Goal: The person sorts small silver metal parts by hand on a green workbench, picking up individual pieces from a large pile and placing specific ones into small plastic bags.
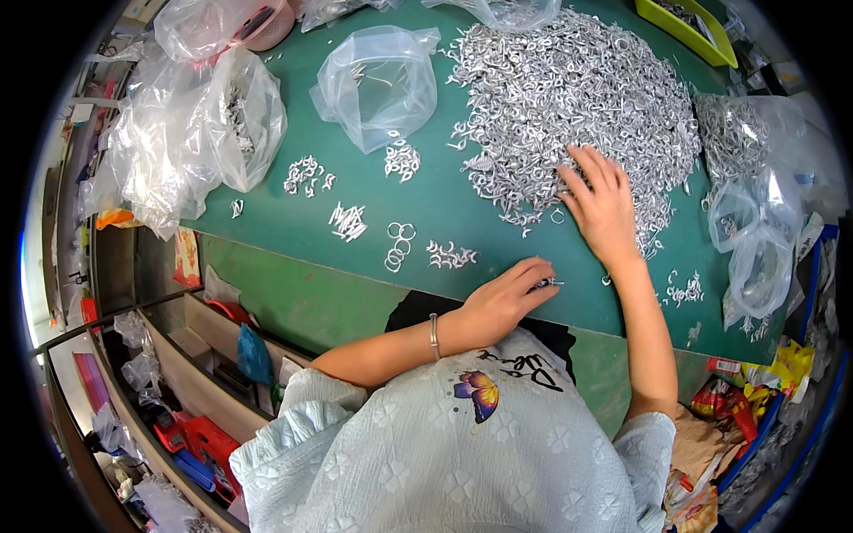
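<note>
One big pile [569, 98] of silver parts, too many to count, covered the far right of the counter [275, 218]. Its long axis slanted from far left to near right, and it tapered toward the right forearm; its parts pointed every way. Two hands were at work. The right hand [602, 202] rested on the pile's near edge, fingers spread and loosely bent, gripping nothing visible. The left hand [514, 295] was curled at the counter's near edge, well short of the pile, with a silver bit [553, 282] at its fingertips; whether it was pinched could not be told. To its left lay one group each of crescents [452, 255], overlapping rings [401, 238], about five, and rods [347, 221], lying mostly slantwise.
</note>
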Motion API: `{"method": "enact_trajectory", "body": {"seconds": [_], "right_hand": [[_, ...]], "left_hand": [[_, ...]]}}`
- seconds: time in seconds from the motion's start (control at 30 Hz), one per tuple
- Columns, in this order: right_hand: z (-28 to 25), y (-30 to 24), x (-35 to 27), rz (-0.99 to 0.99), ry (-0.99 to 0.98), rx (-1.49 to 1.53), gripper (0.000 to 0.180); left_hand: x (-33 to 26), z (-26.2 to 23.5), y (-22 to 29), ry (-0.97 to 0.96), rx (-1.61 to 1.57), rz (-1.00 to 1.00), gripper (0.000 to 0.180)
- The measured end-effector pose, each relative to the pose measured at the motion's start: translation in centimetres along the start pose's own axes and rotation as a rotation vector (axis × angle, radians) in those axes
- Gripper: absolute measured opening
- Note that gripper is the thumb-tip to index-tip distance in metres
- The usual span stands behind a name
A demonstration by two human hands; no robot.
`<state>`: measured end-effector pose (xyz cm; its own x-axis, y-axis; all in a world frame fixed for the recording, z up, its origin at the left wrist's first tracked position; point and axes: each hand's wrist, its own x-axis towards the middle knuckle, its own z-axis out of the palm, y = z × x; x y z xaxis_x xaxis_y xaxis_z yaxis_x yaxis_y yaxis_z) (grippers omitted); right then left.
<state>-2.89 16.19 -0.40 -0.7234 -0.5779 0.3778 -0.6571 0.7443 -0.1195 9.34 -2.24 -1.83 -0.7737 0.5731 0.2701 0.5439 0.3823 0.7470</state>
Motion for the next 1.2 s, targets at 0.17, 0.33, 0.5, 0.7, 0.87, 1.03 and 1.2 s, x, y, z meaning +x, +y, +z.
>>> {"method": "enact_trajectory", "body": {"seconds": [0.17,0.33,0.5,0.7,0.87,1.03,1.2], "right_hand": [[0.5,1.3,0.9,-0.001,0.096,-0.070,0.034],[0.6,2.5,1.4,0.051,0.176,-0.095,0.030],[0.9,3.2,2.0,0.041,0.243,-0.079,0.022],[1.2,7.0,4.1,0.205,0.274,-0.031,0.014],[0.4,6.0,4.1,0.403,0.280,0.225,0.020],[0.8,2.1,0.6,0.534,0.189,-0.057,0.048],[-0.5,-0.9,-1.7,0.389,0.105,0.071,0.051]], "left_hand": [[0.1,0.2,0.2,0.007,0.004,-0.038,0.050],[0.6,0.9,0.2,0.044,0.011,-0.037,0.052],[0.7,0.9,0.3,0.066,0.041,-0.018,0.047],[0.8,1.3,0.0,0.099,0.052,0.011,0.049],[0.8,1.4,0.0,0.113,0.068,0.003,0.048],[1.0,1.1,0.2,0.052,0.076,0.015,0.053],[1.4,0.7,0.7,-0.013,0.137,0.031,0.061]]}}
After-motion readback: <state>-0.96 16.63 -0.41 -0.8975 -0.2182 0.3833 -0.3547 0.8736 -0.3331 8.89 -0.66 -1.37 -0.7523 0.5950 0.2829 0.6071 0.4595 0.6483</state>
